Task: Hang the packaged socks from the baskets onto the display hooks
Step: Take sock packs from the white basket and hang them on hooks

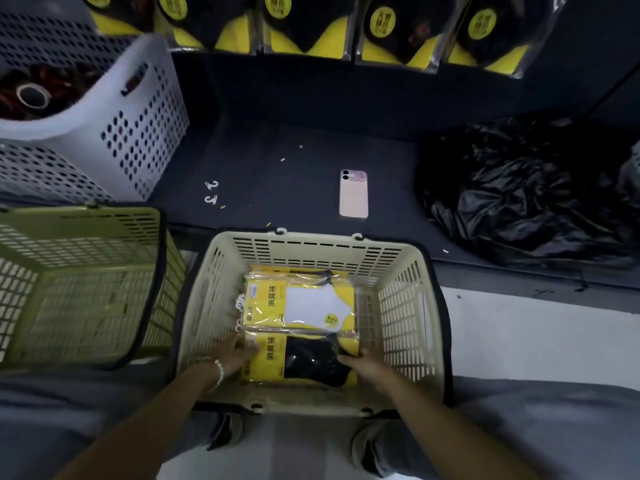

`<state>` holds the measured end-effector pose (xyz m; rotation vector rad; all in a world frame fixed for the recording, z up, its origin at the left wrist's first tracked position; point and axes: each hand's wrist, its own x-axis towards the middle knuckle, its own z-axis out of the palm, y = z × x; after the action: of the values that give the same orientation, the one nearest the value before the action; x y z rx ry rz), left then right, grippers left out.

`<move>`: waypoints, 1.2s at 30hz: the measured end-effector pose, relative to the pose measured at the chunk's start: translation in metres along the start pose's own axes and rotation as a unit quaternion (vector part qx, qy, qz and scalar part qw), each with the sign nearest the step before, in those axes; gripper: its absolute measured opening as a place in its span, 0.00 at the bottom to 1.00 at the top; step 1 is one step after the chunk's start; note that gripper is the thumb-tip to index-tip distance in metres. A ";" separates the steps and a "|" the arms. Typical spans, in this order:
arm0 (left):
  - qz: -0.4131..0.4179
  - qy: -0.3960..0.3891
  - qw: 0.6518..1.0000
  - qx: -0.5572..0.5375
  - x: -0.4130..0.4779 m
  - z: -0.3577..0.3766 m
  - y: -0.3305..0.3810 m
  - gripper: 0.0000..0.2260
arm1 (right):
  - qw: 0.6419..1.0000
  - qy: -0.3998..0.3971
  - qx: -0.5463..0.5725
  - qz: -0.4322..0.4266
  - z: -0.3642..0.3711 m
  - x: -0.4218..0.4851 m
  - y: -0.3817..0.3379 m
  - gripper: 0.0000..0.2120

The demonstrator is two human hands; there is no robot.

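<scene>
Left hand (232, 355) and right hand (362, 365) hold black-sock pack (311, 363) in basket (318, 240).

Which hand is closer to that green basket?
The left. The left hand is at the left edge of the black sock pack in the cream basket, on the side toward the green basket; the right hand is at the pack's far edge.
</scene>
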<state>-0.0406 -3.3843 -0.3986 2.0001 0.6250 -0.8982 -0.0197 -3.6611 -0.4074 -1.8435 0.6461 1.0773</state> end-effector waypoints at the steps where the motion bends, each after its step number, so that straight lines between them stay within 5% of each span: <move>1: -0.003 -0.004 1.000 0.003 0.002 0.002 -0.003 0.29 | 1.000 0.005 -0.005 -0.002 0.000 0.001 0.001 0.29; 10: -0.002 0.002 1.000 0.003 0.007 0.005 -0.008 0.33 | 0.998 -0.042 0.007 -0.036 -0.007 -0.003 0.003 0.23; 14: 0.000 0.020 1.000 -0.001 0.002 0.007 -0.004 0.38 | 0.992 -0.089 0.078 -0.041 -0.007 -0.019 -0.015 0.34; 16: 0.007 0.032 0.999 -0.003 -0.003 0.009 0.003 0.37 | 0.988 -0.104 0.103 -0.042 -0.012 -0.031 -0.031 0.31; 19: 0.023 0.063 0.996 -0.055 -0.013 0.006 0.024 0.31 | 0.986 -0.095 0.107 -0.082 -0.031 -0.056 -0.055 0.19; 22: 0.063 0.093 0.992 -0.060 -0.031 -0.013 0.062 0.31 | 0.972 -0.051 0.176 -0.150 -0.061 -0.081 -0.078 0.23; 25: 0.199 0.164 0.949 -0.182 -0.048 -0.037 0.110 0.21 | 0.932 -0.045 0.287 -0.219 -0.093 -0.108 -0.101 0.19; 27: 0.248 0.180 0.909 -0.282 -0.066 -0.050 0.149 0.24 | 0.902 -0.039 0.340 -0.264 -0.110 -0.131 -0.120 0.21; 29: 0.253 0.136 0.850 -0.442 -0.085 -0.057 0.188 0.26 | 0.872 -0.035 0.374 -0.313 -0.122 -0.154 -0.139 0.22; 31: 0.269 0.044 0.786 -0.555 -0.103 -0.058 0.228 0.13 | 0.840 -0.038 0.406 -0.359 -0.128 -0.176 -0.157 0.20; 33: 0.312 -0.022 0.772 -0.553 -0.121 -0.056 0.263 0.07 | 0.809 -0.057 0.435 -0.390 -0.131 -0.191 -0.172 0.16; 36: 0.365 -0.044 0.766 -0.528 -0.147 -0.058 0.303 0.11 | 0.800 -0.072 0.410 -0.433 -0.134 -0.207 -0.187 0.18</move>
<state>0.1004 -3.5092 -0.1134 0.9682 0.1471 -0.0524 0.0784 -3.6886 -0.1147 -1.0372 0.0698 0.2164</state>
